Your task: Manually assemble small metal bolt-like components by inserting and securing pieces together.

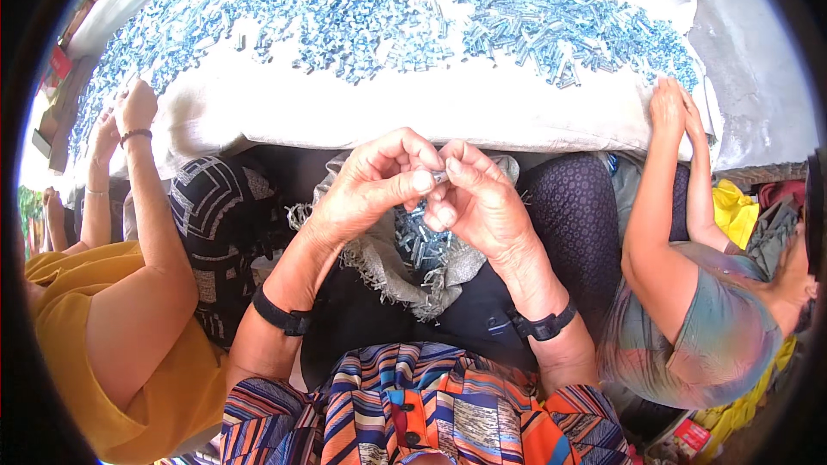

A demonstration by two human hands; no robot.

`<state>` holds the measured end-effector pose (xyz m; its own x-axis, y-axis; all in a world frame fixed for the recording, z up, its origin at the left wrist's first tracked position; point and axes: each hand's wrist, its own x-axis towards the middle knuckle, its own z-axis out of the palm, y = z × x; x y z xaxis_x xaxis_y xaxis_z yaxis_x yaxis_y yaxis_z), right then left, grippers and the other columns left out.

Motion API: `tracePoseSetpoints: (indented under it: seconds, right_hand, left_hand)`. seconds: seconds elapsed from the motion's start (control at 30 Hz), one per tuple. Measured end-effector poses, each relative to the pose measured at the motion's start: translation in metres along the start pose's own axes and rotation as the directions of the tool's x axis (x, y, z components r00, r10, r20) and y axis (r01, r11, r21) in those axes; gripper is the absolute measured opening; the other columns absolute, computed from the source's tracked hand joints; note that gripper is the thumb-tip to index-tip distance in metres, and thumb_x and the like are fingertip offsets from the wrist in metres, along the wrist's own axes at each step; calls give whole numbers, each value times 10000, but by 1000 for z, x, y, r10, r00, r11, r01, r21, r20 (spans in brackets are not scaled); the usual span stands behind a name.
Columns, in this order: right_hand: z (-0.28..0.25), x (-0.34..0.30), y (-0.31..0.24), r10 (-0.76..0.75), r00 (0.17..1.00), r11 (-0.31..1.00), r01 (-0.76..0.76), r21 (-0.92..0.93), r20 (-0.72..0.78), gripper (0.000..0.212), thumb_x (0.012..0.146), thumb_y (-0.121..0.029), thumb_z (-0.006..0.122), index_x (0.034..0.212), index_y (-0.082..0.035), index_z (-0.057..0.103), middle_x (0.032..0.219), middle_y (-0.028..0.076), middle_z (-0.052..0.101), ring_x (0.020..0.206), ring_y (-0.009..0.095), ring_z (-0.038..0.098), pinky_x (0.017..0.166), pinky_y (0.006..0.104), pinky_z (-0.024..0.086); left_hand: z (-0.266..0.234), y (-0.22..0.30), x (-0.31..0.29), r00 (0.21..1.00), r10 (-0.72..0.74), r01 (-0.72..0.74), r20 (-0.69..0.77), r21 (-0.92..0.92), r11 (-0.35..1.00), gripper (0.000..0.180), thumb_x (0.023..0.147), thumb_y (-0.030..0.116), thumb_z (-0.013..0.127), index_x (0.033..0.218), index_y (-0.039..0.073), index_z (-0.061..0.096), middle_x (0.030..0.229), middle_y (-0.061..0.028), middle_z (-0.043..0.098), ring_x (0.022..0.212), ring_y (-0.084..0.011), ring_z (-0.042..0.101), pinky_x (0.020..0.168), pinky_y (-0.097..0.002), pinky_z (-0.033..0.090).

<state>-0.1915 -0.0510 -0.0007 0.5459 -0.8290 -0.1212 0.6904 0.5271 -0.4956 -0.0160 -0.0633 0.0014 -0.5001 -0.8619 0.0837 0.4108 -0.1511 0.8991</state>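
Note:
My left hand [383, 176] and my right hand [476, 194] meet in front of me, thumbs and fingertips pinched together. Between them is a small silvery metal piece [440, 177], mostly covered by the fingers, so its exact kind does not show. Just below, in my lap, a frayed grey woven sack [366, 263] lies open with many small bluish metal pieces [422, 241] inside. Past my hands, heaps of similar short, blue-silver tube-like pieces [362, 26] spread over a white cloth [345, 112] on a table.
At my left a person in a mustard top [164, 362] reaches to the table's edge; at my right another person in a patterned shirt [715, 327] does likewise. Their knees flank my lap. A yellow cloth [735, 211] and other fabrics lie at the far right.

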Motion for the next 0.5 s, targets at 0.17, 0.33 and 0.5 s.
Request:
tracePoseSetpoints:
  seconds: [0.17,0.33,0.5]
  right_hand:
    - [-2,1,-3,1,1000,998,1,-56,29,200,945,-234,513,912,-38,532,780,104,625,660,167,616,565,262,504]
    - [-8,22,-50,-285,958,360,114,-926,7,317,928,-306,545,850,-2,591,726,29,595,682,125,605,608,263,485]
    - [-39,83,-113,-639,762,-226,-59,-972,102,166,830,-179,599,864,-17,581,752,114,621,711,247,631,652,346,475]
  left_hand:
    - [-2,-5,0,999,40,-41,-26,-40,998,152,877,194,628,946,62,603,781,-13,617,646,-50,505,580,-192,404]
    - [-8,-1,0,997,-31,45,-66,228,973,170,882,201,622,898,32,608,762,-14,619,634,-72,504,583,-224,417]
    - [-5,19,2,972,-232,154,39,642,751,213,871,212,635,847,4,597,716,12,558,697,-66,478,633,-241,419]
